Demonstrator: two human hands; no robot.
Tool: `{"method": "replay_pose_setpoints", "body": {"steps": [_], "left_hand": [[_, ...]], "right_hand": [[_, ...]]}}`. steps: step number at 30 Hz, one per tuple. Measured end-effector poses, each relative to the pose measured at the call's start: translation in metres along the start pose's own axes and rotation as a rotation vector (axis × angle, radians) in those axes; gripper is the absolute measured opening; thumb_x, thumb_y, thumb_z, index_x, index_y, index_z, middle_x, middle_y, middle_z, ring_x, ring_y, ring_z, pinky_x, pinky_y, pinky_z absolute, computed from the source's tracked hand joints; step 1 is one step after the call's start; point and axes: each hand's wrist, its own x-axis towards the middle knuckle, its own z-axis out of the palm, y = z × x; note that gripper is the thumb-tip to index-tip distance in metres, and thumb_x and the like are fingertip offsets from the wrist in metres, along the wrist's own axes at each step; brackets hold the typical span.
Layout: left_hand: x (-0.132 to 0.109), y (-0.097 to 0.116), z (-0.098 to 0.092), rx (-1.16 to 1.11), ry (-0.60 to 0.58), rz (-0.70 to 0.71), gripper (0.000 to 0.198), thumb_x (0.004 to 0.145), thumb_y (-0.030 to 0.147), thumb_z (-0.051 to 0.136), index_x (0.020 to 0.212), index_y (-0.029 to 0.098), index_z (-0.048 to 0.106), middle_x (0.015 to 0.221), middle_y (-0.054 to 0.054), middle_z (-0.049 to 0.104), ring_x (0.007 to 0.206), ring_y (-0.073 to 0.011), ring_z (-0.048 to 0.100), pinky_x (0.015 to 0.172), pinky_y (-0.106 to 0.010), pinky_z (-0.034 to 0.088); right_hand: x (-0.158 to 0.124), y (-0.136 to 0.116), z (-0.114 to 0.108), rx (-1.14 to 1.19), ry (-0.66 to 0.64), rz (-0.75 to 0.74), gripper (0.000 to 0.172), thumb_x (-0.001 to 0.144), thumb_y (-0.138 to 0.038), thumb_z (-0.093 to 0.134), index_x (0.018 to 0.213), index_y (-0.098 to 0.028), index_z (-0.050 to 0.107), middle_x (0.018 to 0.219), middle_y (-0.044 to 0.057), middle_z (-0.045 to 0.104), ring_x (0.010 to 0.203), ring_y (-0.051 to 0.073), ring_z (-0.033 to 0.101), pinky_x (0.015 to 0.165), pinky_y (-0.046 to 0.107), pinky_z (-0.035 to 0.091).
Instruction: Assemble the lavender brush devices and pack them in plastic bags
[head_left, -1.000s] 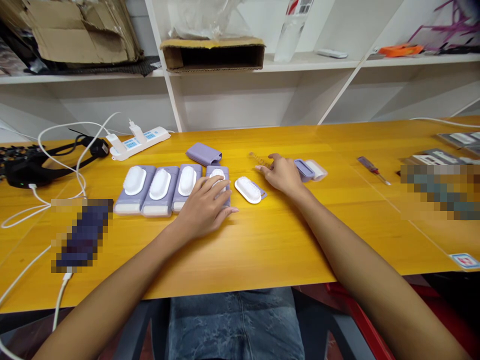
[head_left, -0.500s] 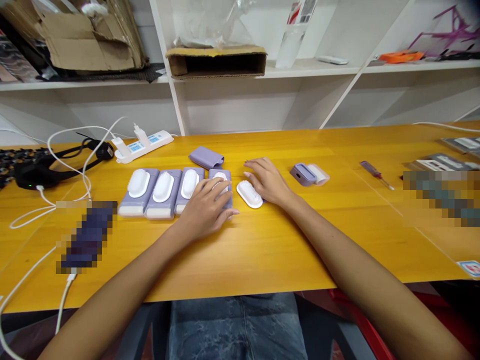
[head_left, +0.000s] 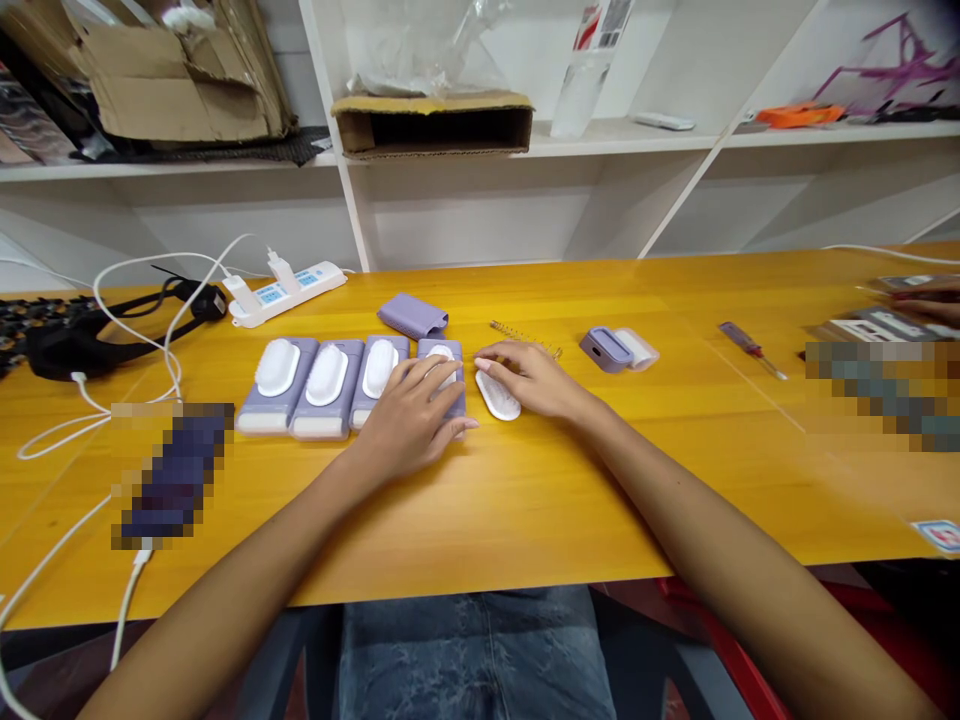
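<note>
The left hand [head_left: 412, 410] lies palm down near the middle of the frame, fingers slightly spread over the rightmost case [head_left: 457, 408] of a row of four purple cases. Its thumb extends to the right, past the case's edge; whether the fingers grip or merely rest there, I cannot tell. Each case carries a white brush [head_left: 277, 367] on top, the rightmost one partly hidden by the fingers.

Just right of the row, on the desk [head_left: 525, 520], is a loose brush [head_left: 496, 397]. The right hand [head_left: 529, 375] is over its upper right part, half open with fingers curved and pointing left. I cannot tell if it has hold of anything. A thin spring [head_left: 514, 331] lies just above this hand, partly covered by it.

A purple sleeve [head_left: 412, 315] lies above the row's right end. At right of centre sits a purple holder [head_left: 609, 350], touching a clear cap [head_left: 638, 348]. Farther right is a screwdriver [head_left: 746, 345], tip toward the lower right. At the right edge, a co-worker's hand [head_left: 936, 303] is over some grey parts [head_left: 885, 325]. A power strip [head_left: 292, 290] is at upper left.
</note>
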Motion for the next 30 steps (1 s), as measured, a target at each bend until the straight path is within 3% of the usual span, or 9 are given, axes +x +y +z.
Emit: {"method": "replay_pose_setpoints", "body": {"steps": [4,8,10,15,19,24,27,30], "left_hand": [[0.0,0.0,-0.001,-0.02,-0.017,-0.014,0.03,0.11,0.035,0.067,0.134,0.019,0.071,0.153,-0.02,0.07,0.149,-0.04,0.061,0.119,-0.06,0.05],[-0.001,-0.001,-0.001,0.005,-0.001,0.004,0.03,0.112,0.037,0.065,0.133,0.017,0.069,0.153,-0.02,0.07,0.147,-0.0399,0.062,0.117,-0.059,0.051],[-0.001,-0.001,0.0,0.013,0.009,0.011,0.03,0.112,0.038,0.064,0.132,0.017,0.069,0.152,-0.02,0.071,0.147,-0.0395,0.063,0.117,-0.059,0.052],[-0.001,-0.002,0.0,0.006,0.028,0.003,0.03,0.113,0.039,0.063,0.134,0.018,0.068,0.152,-0.019,0.072,0.147,-0.039,0.063,0.116,-0.058,0.053],[0.0,-0.01,-0.003,-0.045,0.12,-0.062,0.033,0.113,0.038,0.062,0.14,0.019,0.068,0.152,-0.018,0.072,0.145,-0.0364,0.066,0.116,-0.057,0.054],[0.012,-0.053,-0.015,-0.002,0.209,-0.233,0.034,0.112,0.019,0.048,0.134,0.019,0.074,0.147,-0.016,0.075,0.139,-0.0332,0.068,0.117,-0.057,0.055],[0.032,-0.095,-0.023,0.092,0.037,-0.297,0.043,0.101,0.007,0.047,0.131,0.015,0.076,0.144,-0.018,0.075,0.136,-0.0367,0.068,0.117,-0.059,0.054],[0.064,-0.134,-0.024,0.118,-0.256,-0.369,0.054,0.089,0.004,0.058,0.14,0.015,0.073,0.147,-0.018,0.074,0.138,-0.0374,0.067,0.12,-0.056,0.052]], "right_hand": [[0.002,0.004,-0.009,-0.017,0.192,0.051,0.031,0.108,-0.049,0.061,0.107,-0.026,0.082,0.115,0.008,0.086,0.11,0.032,0.078,0.099,0.051,0.06],[0.001,0.034,-0.037,-0.347,0.437,0.127,0.028,0.104,-0.04,0.059,0.11,-0.023,0.081,0.117,0.016,0.081,0.123,0.041,0.069,0.114,0.064,0.051],[-0.002,0.053,-0.053,-0.518,0.494,0.267,0.032,0.102,-0.036,0.058,0.117,-0.019,0.08,0.127,0.023,0.077,0.133,0.046,0.061,0.116,0.068,0.046],[-0.012,0.083,-0.08,-0.683,0.372,0.722,0.048,0.101,-0.041,0.06,0.134,-0.01,0.075,0.142,0.032,0.066,0.142,0.052,0.052,0.113,0.074,0.043],[-0.015,0.09,-0.084,-0.659,0.285,0.883,0.056,0.103,-0.052,0.061,0.14,-0.012,0.073,0.146,0.033,0.064,0.143,0.053,0.054,0.111,0.074,0.046],[-0.016,0.103,-0.096,-0.59,0.279,0.875,0.056,0.109,-0.057,0.05,0.132,-0.014,0.079,0.135,0.031,0.073,0.135,0.05,0.064,0.104,0.066,0.053],[-0.02,0.111,-0.108,-0.595,0.254,0.918,0.047,0.109,-0.047,0.054,0.125,-0.014,0.083,0.125,0.031,0.077,0.124,0.048,0.071,0.097,0.06,0.055],[-0.027,0.117,-0.118,-0.631,0.278,0.94,0.044,0.104,-0.052,0.065,0.117,-0.015,0.086,0.114,0.031,0.078,0.114,0.047,0.074,0.091,0.058,0.056]]}}
